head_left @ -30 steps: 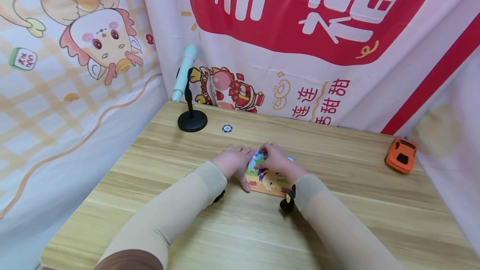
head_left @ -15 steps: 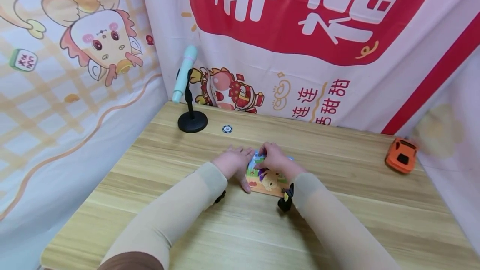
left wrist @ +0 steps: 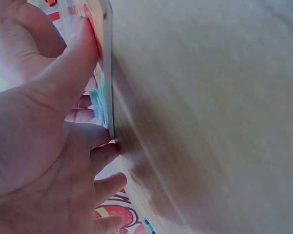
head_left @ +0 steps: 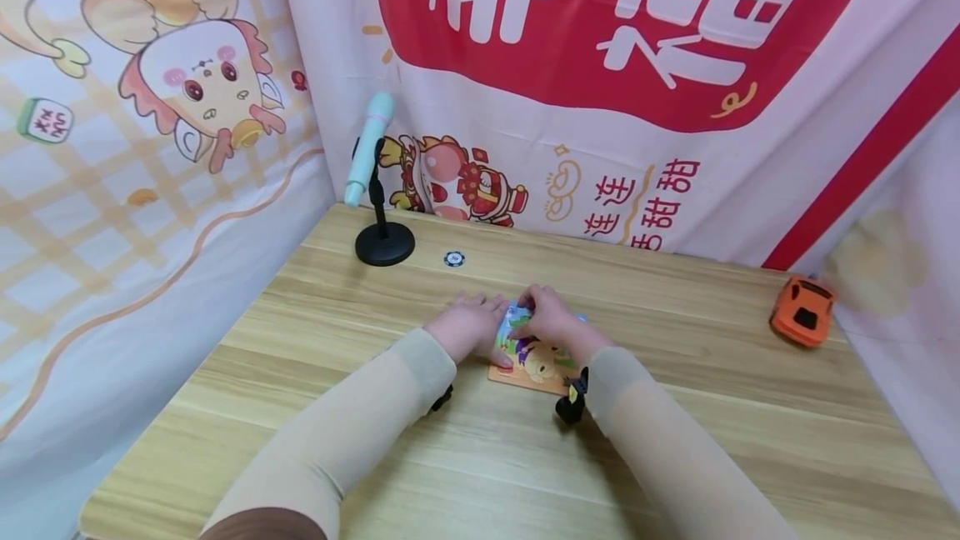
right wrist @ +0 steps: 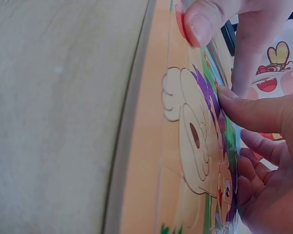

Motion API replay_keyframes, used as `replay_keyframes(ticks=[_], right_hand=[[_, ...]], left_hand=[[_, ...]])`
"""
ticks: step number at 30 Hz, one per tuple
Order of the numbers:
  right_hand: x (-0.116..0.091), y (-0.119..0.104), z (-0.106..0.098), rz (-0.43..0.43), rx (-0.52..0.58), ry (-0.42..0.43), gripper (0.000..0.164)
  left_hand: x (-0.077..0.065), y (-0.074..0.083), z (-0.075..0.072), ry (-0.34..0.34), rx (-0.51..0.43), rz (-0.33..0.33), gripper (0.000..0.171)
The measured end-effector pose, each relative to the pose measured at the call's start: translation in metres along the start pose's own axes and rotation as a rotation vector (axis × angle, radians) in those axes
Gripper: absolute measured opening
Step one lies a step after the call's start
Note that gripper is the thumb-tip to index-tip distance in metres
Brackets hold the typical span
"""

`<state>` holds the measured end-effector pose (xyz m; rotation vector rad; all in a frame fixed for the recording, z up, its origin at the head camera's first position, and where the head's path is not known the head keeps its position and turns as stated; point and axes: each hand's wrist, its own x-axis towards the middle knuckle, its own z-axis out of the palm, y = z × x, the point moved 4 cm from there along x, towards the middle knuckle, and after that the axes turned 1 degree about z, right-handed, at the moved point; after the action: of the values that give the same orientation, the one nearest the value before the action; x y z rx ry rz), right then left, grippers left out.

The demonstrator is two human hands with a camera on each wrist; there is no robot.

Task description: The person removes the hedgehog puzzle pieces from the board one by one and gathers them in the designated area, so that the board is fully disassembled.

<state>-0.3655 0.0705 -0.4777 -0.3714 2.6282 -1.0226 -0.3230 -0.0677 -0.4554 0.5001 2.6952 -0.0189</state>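
A flat jigsaw puzzle [head_left: 540, 367] with a cartoon animal picture and thin seams lies on the wooden table. My left hand [head_left: 467, 327] rests along its left side, fingers stretched toward the far corner. In the left wrist view the left thumb [left wrist: 78, 58] presses on the puzzle's face. Over the upper left part, my right hand [head_left: 553, 319] bends its fingers down to the picture. Its thumb [right wrist: 249, 111] touches the face in the right wrist view, with the curled fingers [right wrist: 251, 173] beyond. I cannot tell whether the right hand pinches a piece.
A mint-green microphone [head_left: 369, 148] stands on a black round-based stand [head_left: 385, 247] at the back left. Beside it lies a small poker chip [head_left: 454, 258]. An orange toy car [head_left: 802, 311] sits near the right edge. Printed cloth [head_left: 540, 140] hangs behind the table.
My left thumb has shifted from the puzzle's lower left edge up onto its face, baring the near left corner. The right hand stays almost in place.
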Motion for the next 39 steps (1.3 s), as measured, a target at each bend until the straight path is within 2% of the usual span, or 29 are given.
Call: replay_keyframes(ticks=[6, 11, 14, 20, 24, 28, 31, 36, 39], right_hand=[[0.003, 0.002, 0.000, -0.012, 0.028, -0.001, 0.048], [0.002, 0.006, -0.004, 0.011, 0.155, 0.024, 0.018], [0.000, 0.005, -0.007, 0.020, 0.232, 0.046, 0.009], [-0.010, 0.009, -0.021, -0.003, 0.398, 0.091, 0.011], [-0.024, 0.025, -0.057, -0.017, 0.482, 0.123, 0.021], [-0.037, 0.057, -0.101, -0.007, 0.438, 0.157, 0.024], [-0.044, 0.083, -0.121, 0.025, 0.371, 0.156, 0.023], [-0.048, 0.122, -0.123, 0.095, 0.268, 0.096, 0.019], [-0.048, 0.136, -0.119, 0.092, 0.239, 0.130, 0.018]], left_hand=[[0.001, -0.001, 0.000, -0.003, -0.001, -0.006, 0.115], [-0.001, 0.000, -0.002, 0.001, 0.009, -0.001, 0.115], [-0.003, 0.000, -0.004, 0.002, -0.001, 0.001, 0.115], [-0.005, 0.000, -0.005, 0.009, -0.022, -0.009, 0.116], [-0.002, 0.002, -0.002, 0.017, -0.021, -0.009, 0.118], [0.001, 0.005, 0.000, 0.022, -0.045, -0.006, 0.118], [0.003, 0.004, 0.001, 0.032, -0.053, -0.012, 0.119], [0.003, 0.003, 0.001, 0.031, -0.048, -0.022, 0.121], [0.002, 0.003, 0.001, 0.027, -0.044, -0.022, 0.119]])
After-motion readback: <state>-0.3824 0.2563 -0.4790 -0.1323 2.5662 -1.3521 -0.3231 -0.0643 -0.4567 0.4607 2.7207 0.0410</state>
